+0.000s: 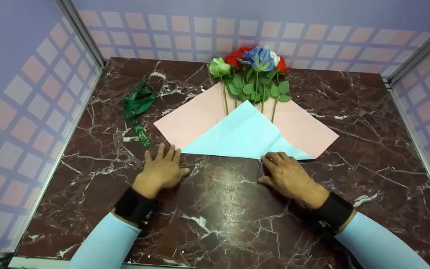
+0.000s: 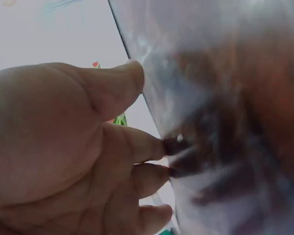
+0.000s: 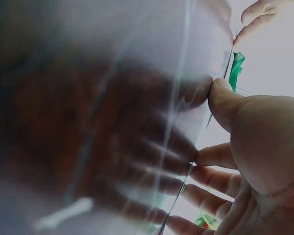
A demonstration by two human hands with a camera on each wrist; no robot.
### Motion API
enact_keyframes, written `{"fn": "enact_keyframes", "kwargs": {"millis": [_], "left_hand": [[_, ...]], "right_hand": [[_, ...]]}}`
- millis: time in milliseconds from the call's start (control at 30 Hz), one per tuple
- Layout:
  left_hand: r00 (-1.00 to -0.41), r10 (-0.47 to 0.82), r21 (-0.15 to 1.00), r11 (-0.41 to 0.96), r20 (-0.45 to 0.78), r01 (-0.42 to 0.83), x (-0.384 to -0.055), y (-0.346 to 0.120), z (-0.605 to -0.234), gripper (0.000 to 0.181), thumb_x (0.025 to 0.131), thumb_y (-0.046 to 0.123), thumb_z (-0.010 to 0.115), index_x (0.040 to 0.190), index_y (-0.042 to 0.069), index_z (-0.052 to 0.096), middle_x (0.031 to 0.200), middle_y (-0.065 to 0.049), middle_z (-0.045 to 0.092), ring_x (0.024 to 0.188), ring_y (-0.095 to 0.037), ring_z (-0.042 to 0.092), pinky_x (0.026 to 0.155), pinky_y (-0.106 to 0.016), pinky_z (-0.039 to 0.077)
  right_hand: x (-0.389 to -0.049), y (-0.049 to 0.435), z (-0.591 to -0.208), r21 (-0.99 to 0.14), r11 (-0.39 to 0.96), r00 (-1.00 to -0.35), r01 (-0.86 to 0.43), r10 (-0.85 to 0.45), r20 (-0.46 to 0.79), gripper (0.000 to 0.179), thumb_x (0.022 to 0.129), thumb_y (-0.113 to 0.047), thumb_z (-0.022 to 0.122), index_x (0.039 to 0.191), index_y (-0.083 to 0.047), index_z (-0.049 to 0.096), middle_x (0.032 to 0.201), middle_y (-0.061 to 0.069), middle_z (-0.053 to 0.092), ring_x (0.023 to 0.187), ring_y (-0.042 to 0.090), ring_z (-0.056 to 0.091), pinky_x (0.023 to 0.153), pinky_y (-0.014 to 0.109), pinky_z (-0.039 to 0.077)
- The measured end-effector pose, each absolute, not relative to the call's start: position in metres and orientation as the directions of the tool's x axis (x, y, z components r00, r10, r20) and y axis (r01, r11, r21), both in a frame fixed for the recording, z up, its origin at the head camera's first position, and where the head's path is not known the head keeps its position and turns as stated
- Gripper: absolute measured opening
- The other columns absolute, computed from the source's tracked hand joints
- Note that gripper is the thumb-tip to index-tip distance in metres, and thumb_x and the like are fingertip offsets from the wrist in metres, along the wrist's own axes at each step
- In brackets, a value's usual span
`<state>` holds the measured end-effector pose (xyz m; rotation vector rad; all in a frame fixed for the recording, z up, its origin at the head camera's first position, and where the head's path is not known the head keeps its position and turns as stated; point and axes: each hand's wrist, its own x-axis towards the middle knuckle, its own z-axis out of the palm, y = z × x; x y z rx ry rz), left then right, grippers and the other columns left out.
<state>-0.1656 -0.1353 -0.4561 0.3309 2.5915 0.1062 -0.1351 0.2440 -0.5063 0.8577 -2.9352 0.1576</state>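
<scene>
1. The left hand (image 1: 162,170) lies on the marbled tabletop (image 1: 218,209), fingers spread, by the folded paper (image 1: 233,136).
2. Well apart, the right hand (image 1: 291,177) rests relaxed fingers on the paper's near edge.
3. Flowers (image 1: 258,59) lie beyond both hands, partly covered by the paper.
4. Green ribbon (image 1: 139,102) lies beyond the left hand.

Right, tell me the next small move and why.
Probably fold the left side of the pink wrapping paper inward with the left hand. The flower stems already run under the folded blue flap, both pink sides lie spread open, and that hand rests by the flap's left end.
</scene>
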Motion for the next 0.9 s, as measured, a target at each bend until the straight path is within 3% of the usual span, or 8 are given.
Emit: {"fn": "enact_keyframes", "kwargs": {"millis": [167,333,400,533,700,800,900], "left_hand": [[-0.832,0.163,0.098,0.986,-0.53,0.131,-0.183,-0.124,-0.436,0.076,0.112,0.049,0.038,0.163,-0.007,0.027,0.172,-0.032,0.012,0.161,-0.05,0.004,0.123,-0.079,0.004],[-0.934,0.176,0.202,0.973,-0.311,0.116,-0.215,-0.103,-0.436,0.075,0.106,0.052,0.054,0.156,-0.004,0.043,0.159,-0.03,0.043,0.149,-0.05,0.037,0.12,-0.072,0.03],[-0.956,0.169,0.241,0.964,-0.24,0.11,-0.23,-0.098,-0.445,0.081,0.102,0.055,0.062,0.156,-0.002,0.042,0.155,-0.028,0.046,0.145,-0.049,0.042,0.116,-0.07,0.036],[-0.973,0.084,0.272,0.962,-0.213,0.024,-0.252,-0.098,-0.459,0.098,0.094,0.063,0.069,0.159,-0.002,0.036,0.156,-0.032,0.041,0.146,-0.052,0.036,0.114,-0.075,0.034],[-0.964,-0.005,0.254,0.964,-0.265,-0.075,-0.267,-0.108,-0.462,0.106,0.094,0.065,0.069,0.161,-0.007,0.029,0.156,-0.038,0.037,0.144,-0.059,0.035,0.112,-0.077,0.036],[-0.946,-0.042,0.24,0.963,-0.321,-0.124,-0.272,-0.115,-0.461,0.104,0.096,0.063,0.067,0.161,-0.009,0.028,0.155,-0.04,0.037,0.141,-0.06,0.037,0.109,-0.074,0.041],[-0.935,-0.075,0.238,0.957,-0.347,-0.166,-0.277,-0.122,-0.459,0.096,0.097,0.058,0.069,0.156,-0.01,0.037,0.154,-0.04,0.037,0.14,-0.059,0.037,0.107,-0.073,0.043]], "right_hand": [[-0.141,0.241,-0.497,-0.035,0.82,-0.811,-0.572,-0.559,0.171,0.067,0.095,-0.052,0.073,0.137,-0.001,0.066,0.13,0.021,0.067,0.117,0.041,0.064,0.093,0.057,0.057],[-0.164,0.221,-0.486,-0.058,0.789,-0.771,-0.612,-0.578,0.267,0.06,0.097,-0.04,0.075,0.138,0.001,0.063,0.129,0.023,0.067,0.115,0.042,0.064,0.096,0.055,0.057],[-0.175,0.209,-0.489,-0.074,0.776,-0.762,-0.626,-0.588,0.271,0.062,0.098,-0.039,0.075,0.142,0.002,0.06,0.134,0.024,0.064,0.12,0.044,0.063,0.101,0.056,0.056],[-0.189,0.193,-0.5,-0.088,0.77,-0.766,-0.632,-0.605,0.216,0.066,0.099,-0.044,0.072,0.148,-0.002,0.055,0.144,0.025,0.058,0.132,0.045,0.056,0.107,0.059,0.052],[-0.19,0.189,-0.504,-0.094,0.784,-0.788,-0.613,-0.598,0.15,0.065,0.101,-0.048,0.068,0.151,-0.008,0.053,0.15,0.024,0.053,0.137,0.047,0.051,0.107,0.064,0.049],[-0.19,0.189,-0.504,-0.102,0.788,-0.793,-0.607,-0.594,0.132,0.067,0.101,-0.049,0.067,0.152,-0.009,0.052,0.15,0.025,0.052,0.138,0.048,0.05,0.108,0.066,0.048],[-0.191,0.189,-0.504,-0.111,0.784,-0.791,-0.611,-0.6,0.12,0.067,0.102,-0.05,0.065,0.153,-0.009,0.052,0.151,0.025,0.052,0.138,0.049,0.05,0.11,0.066,0.046]]}}
